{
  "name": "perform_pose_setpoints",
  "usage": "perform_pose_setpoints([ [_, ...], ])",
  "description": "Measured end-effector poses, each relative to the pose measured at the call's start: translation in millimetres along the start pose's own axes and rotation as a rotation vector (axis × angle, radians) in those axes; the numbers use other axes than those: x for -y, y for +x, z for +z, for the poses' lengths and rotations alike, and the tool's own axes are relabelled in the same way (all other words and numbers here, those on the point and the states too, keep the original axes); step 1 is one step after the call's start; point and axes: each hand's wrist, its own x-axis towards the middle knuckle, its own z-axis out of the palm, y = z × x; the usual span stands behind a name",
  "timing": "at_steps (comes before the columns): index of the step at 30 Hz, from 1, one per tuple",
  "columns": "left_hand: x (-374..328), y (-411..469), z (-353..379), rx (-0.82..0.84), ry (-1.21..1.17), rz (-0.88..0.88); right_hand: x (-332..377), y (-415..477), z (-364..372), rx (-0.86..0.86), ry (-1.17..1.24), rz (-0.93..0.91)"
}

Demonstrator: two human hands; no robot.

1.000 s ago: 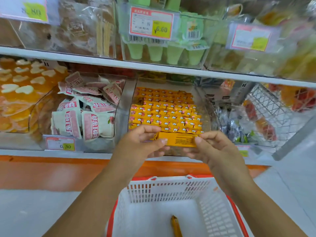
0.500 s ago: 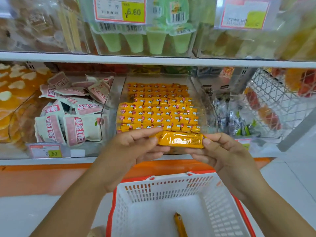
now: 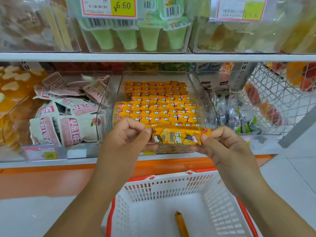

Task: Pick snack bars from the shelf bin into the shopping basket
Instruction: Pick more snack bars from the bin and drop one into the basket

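An orange snack bar (image 3: 177, 135) is held level between both hands in front of the shelf, its printed cartoon side facing me. My left hand (image 3: 127, 134) pinches its left end and my right hand (image 3: 222, 142) pinches its right end. Behind it a clear shelf bin (image 3: 200, 93) holds several rows of the same orange bars (image 3: 157, 106). Below stands a white shopping basket with a red rim (image 3: 153, 189). One orange bar (image 3: 182, 224) lies on the basket's floor.
Pink-and-white snack packs (image 3: 68, 117) fill the bin to the left. Dark wrapped sweets (image 3: 234, 115) lie in the bin to the right, beside a wire rack (image 3: 277, 93). Green cups (image 3: 136, 38) sit on the upper shelf. An orange ledge (image 3: 51, 178) runs under the shelf.
The bar has been turned over between my fingers: its plain back with small print showed before, its printed front shows now. Both hands stayed in front of the bin.
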Motion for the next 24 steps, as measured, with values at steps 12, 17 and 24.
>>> perform_pose_setpoints([
  [12,0.0,2.2,-3.2,0.075,-0.078,-0.051,1.3,0.7,0.1,0.02,-0.012,-0.051],
  [17,3.8,4.8,-6.9,0.103,-0.047,-0.08,-1.4,4.0,-2.7,0.082,0.0,-0.018],
  [24,3.5,4.6,-7.1,0.123,-0.168,-0.116,2.6,5.6,-2.8,0.091,0.195,0.065],
])
